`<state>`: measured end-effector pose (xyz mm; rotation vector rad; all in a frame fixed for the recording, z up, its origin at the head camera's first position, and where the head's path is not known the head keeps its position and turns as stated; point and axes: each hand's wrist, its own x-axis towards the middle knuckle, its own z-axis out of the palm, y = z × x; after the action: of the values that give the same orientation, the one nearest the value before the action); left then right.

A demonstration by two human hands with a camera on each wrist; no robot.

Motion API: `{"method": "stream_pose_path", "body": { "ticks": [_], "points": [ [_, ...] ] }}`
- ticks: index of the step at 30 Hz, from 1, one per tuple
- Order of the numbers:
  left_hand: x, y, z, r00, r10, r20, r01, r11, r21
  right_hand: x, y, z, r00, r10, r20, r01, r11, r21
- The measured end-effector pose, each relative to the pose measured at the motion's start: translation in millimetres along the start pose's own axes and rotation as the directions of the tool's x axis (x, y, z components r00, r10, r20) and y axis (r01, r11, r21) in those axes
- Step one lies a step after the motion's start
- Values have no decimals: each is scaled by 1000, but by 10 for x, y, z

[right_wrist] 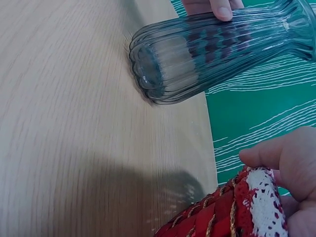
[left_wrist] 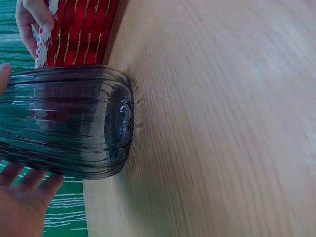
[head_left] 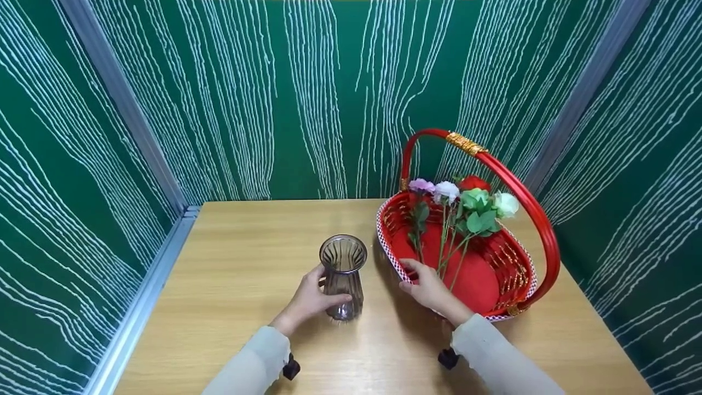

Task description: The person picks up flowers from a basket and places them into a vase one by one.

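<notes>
A ribbed, smoky glass vase (head_left: 351,285) with a flared mouth stands upright on the table. My left hand (head_left: 311,300) grips its side, thumb across the front and fingers behind, as the left wrist view also shows around the vase (left_wrist: 74,123). To the right is a red woven basket (head_left: 514,274) with a lace-trimmed rim and a tall arched handle. My right hand (head_left: 433,292) holds the near left part of that rim, thumb outside and fingers inside; the right wrist view shows the pinched lace edge (right_wrist: 264,202).
Inside the basket lean several stemmed flowers: a pink one (head_left: 422,185), a white one (head_left: 446,192), a red one (head_left: 475,184), a green one (head_left: 474,198) and another white one (head_left: 505,204). Green, white-streaked walls (head_left: 307,99) enclose the wooden table (head_left: 247,247) at the back and sides.
</notes>
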<state>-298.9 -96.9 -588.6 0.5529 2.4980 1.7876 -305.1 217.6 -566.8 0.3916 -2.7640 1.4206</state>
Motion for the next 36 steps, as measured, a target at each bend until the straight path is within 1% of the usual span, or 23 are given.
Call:
{"method": "stream_pose_path", "body": {
  "ticks": [6,11,18,24,27,31,36],
  "points": [
    [12,16,-1,1000,-2,2,2,1000,9,-13,-44,-19,999,42,-3,-42,999,23],
    [27,39,2,1000,-4,7,4,1000,-12,-6,-75,-82,998,62,-20,-61,997,47],
    [16,18,0,1000,-26,-2,26,1000,-9,4,-92,-241,998,67,-20,-66,998,18],
    [13,-7,5,1000,-11,-4,11,1000,-4,-15,-61,-385,996,92,-23,-91,996,20],
    [5,-4,6,1000,-21,3,21,1000,-10,-22,-19,-455,994,101,-31,-100,994,35],
    [-4,2,2,999,-44,9,44,999,-14,-26,45,-548,994,92,-59,-91,996,22],
    [-5,-23,5,1000,-19,7,19,1000,-2,-48,86,-653,989,110,-97,-111,994,4]
  ]
}}
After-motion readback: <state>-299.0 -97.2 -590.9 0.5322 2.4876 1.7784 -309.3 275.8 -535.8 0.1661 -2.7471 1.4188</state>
